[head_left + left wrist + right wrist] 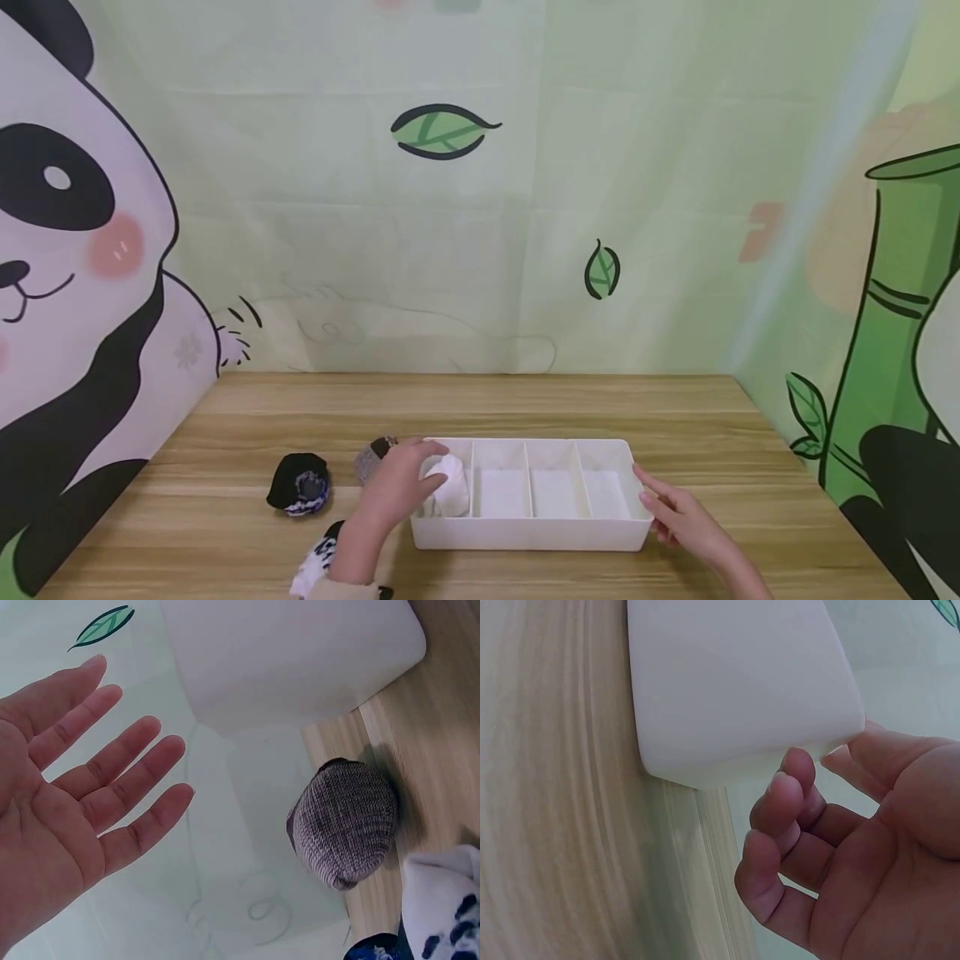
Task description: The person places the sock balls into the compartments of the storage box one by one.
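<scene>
A white four-compartment box [532, 535] is set on the wood-grain worktop [187, 542], with a white rolled sock [453, 490] lodged in its leftmost compartment. The left hand [397, 487] is held over that end, fingers spread and palm bare. The box's opposite end is touched by the right hand [686, 521], fingers bent — whether the rim is pinched cannot be told. Left of the box, three rolled socks are seen — grey ribbed [345, 825], black patterned [288, 482] and white-and-black [311, 571].
</scene>
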A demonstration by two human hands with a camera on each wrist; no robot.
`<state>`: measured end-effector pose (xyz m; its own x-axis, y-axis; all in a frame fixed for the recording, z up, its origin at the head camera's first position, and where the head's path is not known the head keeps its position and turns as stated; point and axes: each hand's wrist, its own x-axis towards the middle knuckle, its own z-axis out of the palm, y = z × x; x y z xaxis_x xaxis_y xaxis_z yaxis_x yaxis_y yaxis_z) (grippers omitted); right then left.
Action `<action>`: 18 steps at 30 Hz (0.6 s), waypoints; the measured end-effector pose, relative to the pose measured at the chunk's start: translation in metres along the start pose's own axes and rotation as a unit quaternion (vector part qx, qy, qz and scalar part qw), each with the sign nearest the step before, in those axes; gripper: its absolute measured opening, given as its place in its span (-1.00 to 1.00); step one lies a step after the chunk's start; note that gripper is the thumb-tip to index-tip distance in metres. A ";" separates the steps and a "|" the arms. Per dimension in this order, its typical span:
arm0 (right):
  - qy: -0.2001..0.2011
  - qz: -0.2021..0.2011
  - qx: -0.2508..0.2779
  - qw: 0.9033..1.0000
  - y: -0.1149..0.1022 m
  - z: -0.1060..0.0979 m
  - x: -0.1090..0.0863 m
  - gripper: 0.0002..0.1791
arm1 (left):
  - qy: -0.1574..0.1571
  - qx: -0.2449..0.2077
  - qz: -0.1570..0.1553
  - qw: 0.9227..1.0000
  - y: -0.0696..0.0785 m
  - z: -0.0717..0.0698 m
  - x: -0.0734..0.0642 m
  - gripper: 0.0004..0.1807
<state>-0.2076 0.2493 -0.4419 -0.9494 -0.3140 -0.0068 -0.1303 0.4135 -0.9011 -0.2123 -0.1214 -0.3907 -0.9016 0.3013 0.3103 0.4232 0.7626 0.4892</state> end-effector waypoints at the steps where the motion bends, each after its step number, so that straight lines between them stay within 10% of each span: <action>1: 0.000 0.001 0.001 1.000 0.000 0.000 0.000 -0.43 | 0.000 -0.001 -0.002 1.000 0.000 -0.001 -0.001 -0.74; 18: -0.002 0.004 0.010 1.000 0.000 0.000 0.000 -0.43 | 0.037 -0.002 -0.014 0.999 -0.004 -0.009 -0.021 -0.72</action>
<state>-0.2075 0.2491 -0.4415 -0.9492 -0.3144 -0.0149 -0.1180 0.3992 -0.9092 -0.1940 -0.1362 -0.3919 -0.9039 0.2363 0.3564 0.3987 0.7674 0.5022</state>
